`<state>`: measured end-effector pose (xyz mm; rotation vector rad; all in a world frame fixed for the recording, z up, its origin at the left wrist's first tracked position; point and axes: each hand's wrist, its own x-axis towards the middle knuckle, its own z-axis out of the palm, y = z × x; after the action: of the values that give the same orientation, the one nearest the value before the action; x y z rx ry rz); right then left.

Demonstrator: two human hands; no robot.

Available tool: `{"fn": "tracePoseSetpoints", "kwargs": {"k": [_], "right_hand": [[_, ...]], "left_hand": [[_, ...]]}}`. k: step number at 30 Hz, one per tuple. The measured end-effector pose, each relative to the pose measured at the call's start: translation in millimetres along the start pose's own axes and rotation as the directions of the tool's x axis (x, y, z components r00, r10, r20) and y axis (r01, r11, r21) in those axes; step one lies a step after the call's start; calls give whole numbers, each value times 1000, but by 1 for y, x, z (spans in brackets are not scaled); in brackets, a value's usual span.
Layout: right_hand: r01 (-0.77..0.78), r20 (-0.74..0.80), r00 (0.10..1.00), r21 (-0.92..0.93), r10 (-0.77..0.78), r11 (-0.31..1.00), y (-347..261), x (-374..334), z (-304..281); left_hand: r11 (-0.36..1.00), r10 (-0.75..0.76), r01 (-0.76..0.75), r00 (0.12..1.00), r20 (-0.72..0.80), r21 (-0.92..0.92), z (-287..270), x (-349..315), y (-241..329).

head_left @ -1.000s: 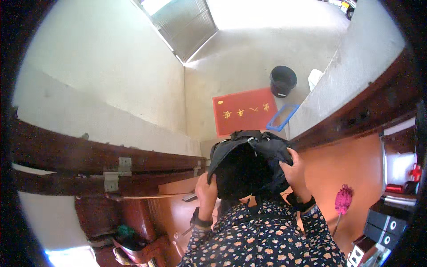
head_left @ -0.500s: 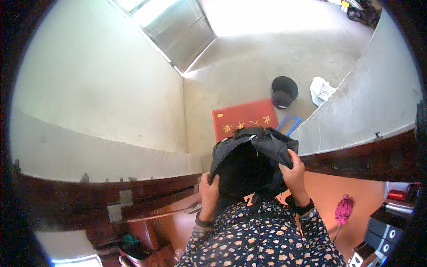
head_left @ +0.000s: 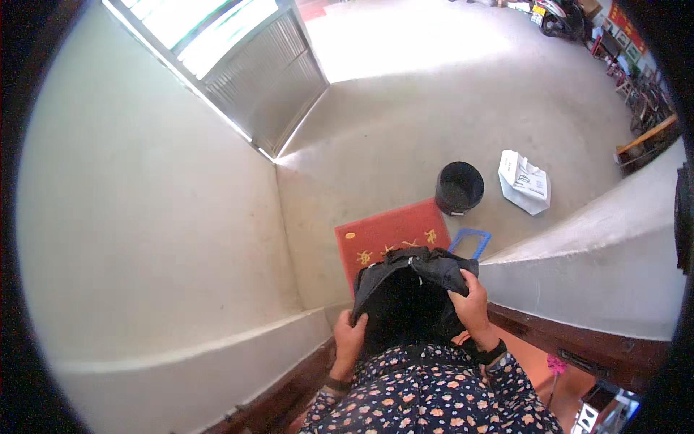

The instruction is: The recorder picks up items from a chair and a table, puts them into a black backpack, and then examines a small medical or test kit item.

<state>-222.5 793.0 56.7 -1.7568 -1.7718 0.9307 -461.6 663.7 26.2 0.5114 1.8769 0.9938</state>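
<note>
From where I stand, the black bag (head_left: 405, 304) lies directly between the person's two hands, close in front of the waist of the floral top (head_left: 434, 387), so neither hand is nearer: each has an edge of it. Its wide mouth faces back toward the wearer, and the longer stretch of what I can see runs across the body, from the left grip (head_left: 350, 334) to the right grip (head_left: 473, 304). The right one sits a little farther forward than the left. Both are closed on the fabric. On the left, thumb and finger pinch the side edge of the mouth; on the right, the thumb presses over the opposite edge, while the fingers behind the cloth are mostly hidden from me. The space between them spreads the opening fairly wide, but the inside is too dark to make out any contents. Beyond the bag's far edge, the red mat (head_left: 390, 228) lies on the floor, partly covered from view, with the black bucket (head_left: 463, 203) just beside its far corner, the blue frame (head_left: 473, 233) nearer, and a white package (head_left: 523, 184) off to the right.
</note>
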Motion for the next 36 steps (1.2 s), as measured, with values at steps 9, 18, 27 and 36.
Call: {"fn": "tracePoseSetpoints", "kwargs": {"k": [9, 18, 27, 36], "right_hand": [[95, -16, 995, -5, -95, 995, -71, 117, 65], [219, -51, 975, 41, -217, 975, -123, 272, 100], [111, -27, 994, 27, -110, 993, -104, 449, 116], [223, -125, 970, 121, -208, 967, -137, 561, 118]], "left_hand": [[998, 53, -51, 997, 52, -36, -27, 135, 41], [969, 166, -164, 986, -4, -186, -20, 270, 112], [978, 196, -192, 980, 36, -82, 50, 414, 221], [966, 257, -257, 966, -38, 7, 102, 522, 250]]}}
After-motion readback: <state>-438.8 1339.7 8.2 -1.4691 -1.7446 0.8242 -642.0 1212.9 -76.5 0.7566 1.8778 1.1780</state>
